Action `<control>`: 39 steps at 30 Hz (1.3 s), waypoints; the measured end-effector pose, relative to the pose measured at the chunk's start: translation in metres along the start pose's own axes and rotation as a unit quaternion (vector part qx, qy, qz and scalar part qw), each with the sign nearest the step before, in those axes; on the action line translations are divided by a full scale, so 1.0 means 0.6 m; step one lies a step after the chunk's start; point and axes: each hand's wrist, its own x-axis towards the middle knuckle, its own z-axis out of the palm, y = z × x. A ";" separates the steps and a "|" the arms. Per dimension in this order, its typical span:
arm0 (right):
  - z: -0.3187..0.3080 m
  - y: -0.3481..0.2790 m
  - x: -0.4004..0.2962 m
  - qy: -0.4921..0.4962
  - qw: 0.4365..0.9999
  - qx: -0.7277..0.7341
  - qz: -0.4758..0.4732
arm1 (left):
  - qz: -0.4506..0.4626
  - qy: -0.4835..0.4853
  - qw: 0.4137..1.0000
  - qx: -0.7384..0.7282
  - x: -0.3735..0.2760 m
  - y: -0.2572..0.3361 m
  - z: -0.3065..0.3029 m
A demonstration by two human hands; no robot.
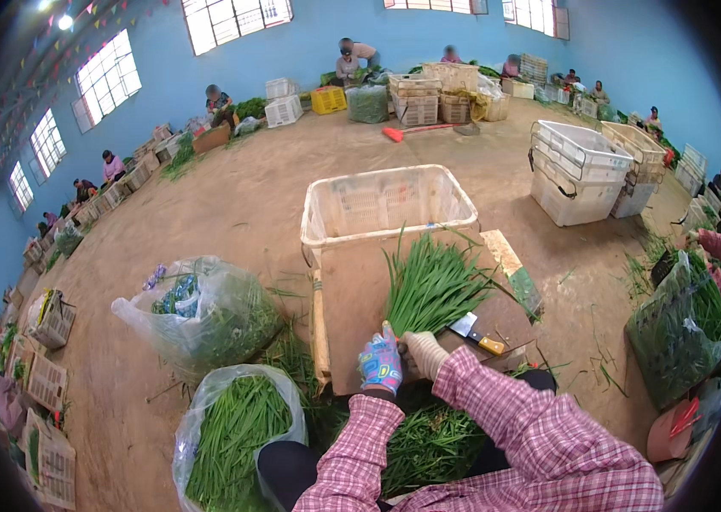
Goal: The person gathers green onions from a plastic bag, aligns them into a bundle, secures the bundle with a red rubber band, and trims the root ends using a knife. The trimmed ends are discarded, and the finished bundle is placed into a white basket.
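Note:
My left hand [381,363], in a patterned blue glove, and my right hand [423,354], in a pale glove, meet at the near end of a bunch of long green leafy stalks [435,281]. The bunch fans out away from me on a brown board [354,288]. Both hands grip its base; the fingers are partly hidden. To the right of the stalks lies a knife [477,334] with a black and yellow handle, its blade partly under the leaves. Beyond the board's far edge stands a white plastic crate [389,198].
Left of me are a bag of green stalks [239,435] and a knotted clear bag [220,320]. Loose greens [431,448] lie by my knees. Stacked crates [581,173] stand at right, near a co-worker's sleeve [715,246] and a filled bag [674,333]. Other people sit along the walls.

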 end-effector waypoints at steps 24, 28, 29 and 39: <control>-0.087 -0.049 -0.070 0.037 0.688 -0.568 -0.451 | -0.007 0.028 1.000 -0.002 -0.014 -0.004 -0.001; -0.069 -0.068 -0.069 0.030 0.456 -0.736 -0.500 | -0.014 -0.029 0.999 -0.015 -0.002 0.012 -0.035; -0.069 -0.066 -0.049 0.015 0.411 -0.755 -0.511 | -0.018 -0.036 0.999 -0.018 -0.001 0.013 -0.033; -0.039 -0.070 -0.064 0.018 0.313 -0.773 -0.552 | -0.024 -0.044 0.999 -0.011 0.003 0.002 -0.017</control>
